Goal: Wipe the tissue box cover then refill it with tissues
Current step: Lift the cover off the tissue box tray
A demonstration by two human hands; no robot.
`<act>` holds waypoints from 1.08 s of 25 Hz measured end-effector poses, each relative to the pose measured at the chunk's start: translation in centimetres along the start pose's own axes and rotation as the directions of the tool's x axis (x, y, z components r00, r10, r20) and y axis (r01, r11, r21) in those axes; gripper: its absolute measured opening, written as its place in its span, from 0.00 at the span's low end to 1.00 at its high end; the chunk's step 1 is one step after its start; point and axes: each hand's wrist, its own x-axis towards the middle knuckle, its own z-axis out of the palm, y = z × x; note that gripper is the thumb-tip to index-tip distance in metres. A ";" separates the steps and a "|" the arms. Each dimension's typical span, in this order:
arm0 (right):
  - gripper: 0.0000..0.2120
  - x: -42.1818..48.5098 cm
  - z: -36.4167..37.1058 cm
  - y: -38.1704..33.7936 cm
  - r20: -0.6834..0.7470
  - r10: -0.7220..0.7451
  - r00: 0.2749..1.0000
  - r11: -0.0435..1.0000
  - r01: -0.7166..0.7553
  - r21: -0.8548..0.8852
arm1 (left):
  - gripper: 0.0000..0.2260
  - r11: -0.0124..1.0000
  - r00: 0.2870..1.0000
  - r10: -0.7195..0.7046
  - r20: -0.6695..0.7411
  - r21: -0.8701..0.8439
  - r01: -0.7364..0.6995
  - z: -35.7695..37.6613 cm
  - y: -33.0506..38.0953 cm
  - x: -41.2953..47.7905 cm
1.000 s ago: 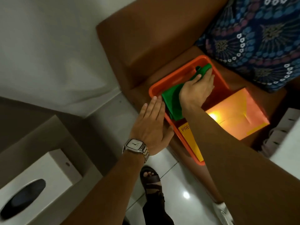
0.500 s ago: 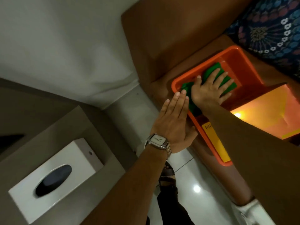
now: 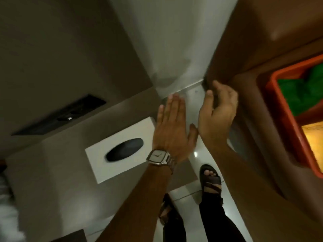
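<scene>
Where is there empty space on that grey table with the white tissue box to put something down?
The table is bare in front of the tissue box cover, toward the person, and behind it up to the dark slot. The box's right side is crowded: the left hand hovers there, right hand beside it.

Tissue box cover (image 3: 120, 151) white, oval slot black. Bin (image 3: 286, 123) orange, cloth (image 3: 304, 92) inside it green; sofa (image 3: 262, 49) brown. Watch (image 3: 158, 157) silver with white face, sandals (image 3: 211, 182) and trousers (image 3: 220, 224) black, floor (image 3: 195, 191) glossy white.

Left hand (image 3: 172, 131) flat, fingers extended; right hand (image 3: 217, 112) loosely curled, empty, close beside.
</scene>
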 end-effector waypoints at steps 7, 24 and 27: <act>0.10 -10.6 7.2 2.5 0.516 0.298 0.803 0.954 -0.267 -0.137 | 0.35 0.656 0.668 -0.742 -0.051 -0.259 0.709 -0.5 -16.4 -13.1; 0.22 -11.3 10.1 3.3 0.433 0.343 0.834 0.911 -0.182 -0.370 | 0.20 -0.017 0.267 -0.913 0.309 -0.681 0.732 0.9 -20.4 -13.5; 0.28 -11.0 10.0 3.1 0.439 0.370 0.819 0.892 -0.182 -0.413 | 0.17 -0.010 0.271 -0.906 0.323 -0.659 0.752 0.5 -20.1 -13.5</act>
